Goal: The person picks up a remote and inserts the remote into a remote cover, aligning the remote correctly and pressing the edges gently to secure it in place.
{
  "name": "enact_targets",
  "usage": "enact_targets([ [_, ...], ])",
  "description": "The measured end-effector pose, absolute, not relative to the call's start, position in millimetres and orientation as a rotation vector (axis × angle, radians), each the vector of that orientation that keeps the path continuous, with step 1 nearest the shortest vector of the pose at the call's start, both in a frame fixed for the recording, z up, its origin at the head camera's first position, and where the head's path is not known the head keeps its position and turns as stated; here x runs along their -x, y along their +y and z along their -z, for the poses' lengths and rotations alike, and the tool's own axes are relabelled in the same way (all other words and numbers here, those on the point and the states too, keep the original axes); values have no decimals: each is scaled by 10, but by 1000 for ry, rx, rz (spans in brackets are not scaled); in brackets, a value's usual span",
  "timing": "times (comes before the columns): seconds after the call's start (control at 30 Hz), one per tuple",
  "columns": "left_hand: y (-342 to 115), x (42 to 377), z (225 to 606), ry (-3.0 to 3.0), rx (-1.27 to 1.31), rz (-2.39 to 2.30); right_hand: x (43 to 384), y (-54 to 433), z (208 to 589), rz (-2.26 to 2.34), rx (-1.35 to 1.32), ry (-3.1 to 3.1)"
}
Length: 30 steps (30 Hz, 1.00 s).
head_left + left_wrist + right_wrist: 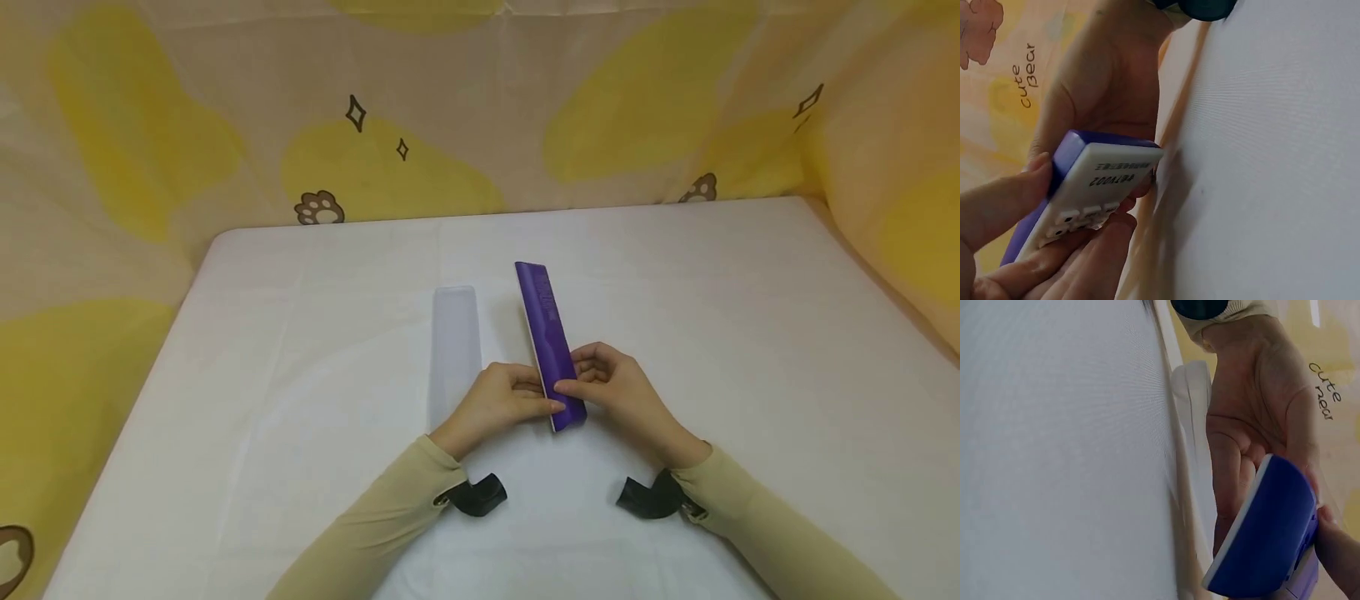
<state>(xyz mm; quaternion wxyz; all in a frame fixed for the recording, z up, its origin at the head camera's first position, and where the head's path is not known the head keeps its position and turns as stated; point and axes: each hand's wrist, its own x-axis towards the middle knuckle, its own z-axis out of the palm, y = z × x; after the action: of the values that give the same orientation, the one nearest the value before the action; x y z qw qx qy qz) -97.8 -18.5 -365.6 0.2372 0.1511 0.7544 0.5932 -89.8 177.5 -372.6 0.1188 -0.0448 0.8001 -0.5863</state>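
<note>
Head view shows my left hand (pixel 491 404) and right hand (pixel 617 390) closed to a pinch on the purple-backed remote (pixel 544 317), right of the translucent case (pixel 455 333), toward which it might tip and slip if either grip slackens.

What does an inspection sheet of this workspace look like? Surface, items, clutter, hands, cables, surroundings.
Surface: white tabletop, faint creases.
Items: purple-backed remote, gripped near its near end, button face turned toward the tabletop; translucent long case lying to its left, partly hidden by the left hand.
Clutter: nothing seen.
Left hand: grips the remote's left side, thumb on the purple back.
Right hand: grips its right side, thumb also on the back.
Cables: nothing seen.
Surroundings: beige-and-yellow patterned cloth behind and at the sides.
</note>
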Motion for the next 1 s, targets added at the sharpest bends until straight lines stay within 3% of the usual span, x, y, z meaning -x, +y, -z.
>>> enact_targets([
  [0.7,-318,1054,3639,1955,-477,-1674,934,1756,3785,1886,187,2099],
  [1.0,-262,1035,3634,1949,-310,-1779,907,1758,3791,1955,63,2101],
])
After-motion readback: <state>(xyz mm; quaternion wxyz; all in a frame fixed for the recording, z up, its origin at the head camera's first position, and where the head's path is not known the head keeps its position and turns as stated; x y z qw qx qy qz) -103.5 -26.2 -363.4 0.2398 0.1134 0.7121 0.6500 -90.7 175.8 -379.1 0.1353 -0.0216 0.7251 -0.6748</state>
